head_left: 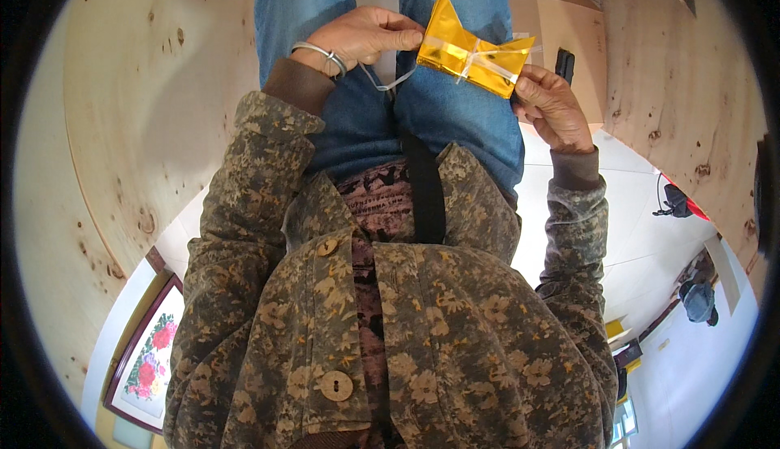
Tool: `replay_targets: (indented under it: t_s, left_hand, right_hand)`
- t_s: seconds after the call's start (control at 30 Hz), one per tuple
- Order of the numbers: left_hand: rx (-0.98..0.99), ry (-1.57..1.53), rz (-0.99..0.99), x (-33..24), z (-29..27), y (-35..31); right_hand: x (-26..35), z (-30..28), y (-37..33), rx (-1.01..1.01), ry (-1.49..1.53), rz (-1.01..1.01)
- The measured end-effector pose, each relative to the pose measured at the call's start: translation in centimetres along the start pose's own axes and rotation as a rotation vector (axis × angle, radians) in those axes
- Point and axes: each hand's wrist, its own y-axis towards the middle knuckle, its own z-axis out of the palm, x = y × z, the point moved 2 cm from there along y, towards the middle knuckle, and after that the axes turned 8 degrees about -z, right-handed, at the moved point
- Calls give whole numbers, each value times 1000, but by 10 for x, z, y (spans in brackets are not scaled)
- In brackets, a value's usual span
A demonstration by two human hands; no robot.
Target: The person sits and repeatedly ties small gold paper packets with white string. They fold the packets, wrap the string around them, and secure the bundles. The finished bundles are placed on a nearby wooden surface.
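A shiny gold foil bundle [473, 57] is held above my knees, pinched in at the middle with pointed, flared ends. Thin whitish ribbon [474, 56] crosses it lengthwise and around its waist, with a knot there. My left hand [357, 39], with a silvery bracelet at its wrist, pinches the bundle's left edge between thumb and fingers. A loose length of the ribbon loops down below that hand across my jeans. At the bundle's lower right corner, the thumb and bent fingers of my right hand [556, 104] close on the foil. Some right fingertips are hidden behind it.
Pale, knotted wooden boards [138, 124] rise at the left, and another wooden surface [674, 99] stands at the right. Beyond my right hand is a brown cardboard box [581, 22] with a black object [565, 65] by it. A framed flower picture [148, 360] is at lower left.
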Motion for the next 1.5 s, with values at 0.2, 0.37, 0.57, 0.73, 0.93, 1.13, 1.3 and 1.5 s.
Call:
replay_targets:
  t_s: [0.2,0.37,0.57,0.73,0.93,1.13,1.3,1.5]
  left_hand:
    - [26,-88,2,2,1,1]
    - [99,-138,-19,6,2,4]
    - [142,-194,-65,8,0,7]
    - [134,-246,-73,10,3,7]
    - [54,-195,-11,10,9,7]
    - [93,-40,317,-9,2,-2]
    - [4,287,798,-51,-6,-18]
    - [-104,1098,1486,-86,-7,-37]
  right_hand:
    - [-3,-7,1,26,45,16]
    - [-7,-8,-1,16,101,-29]
    - [-7,-4,-1,-19,67,-13]
    - [-6,-7,2,-32,52,66]
    - [-8,-4,-2,-68,-6,-35]
    - [20,16,-10,-75,-476,-413]
    - [61,38,-30,45,-1173,-963]
    - [61,57,-44,295,-1642,-1259]
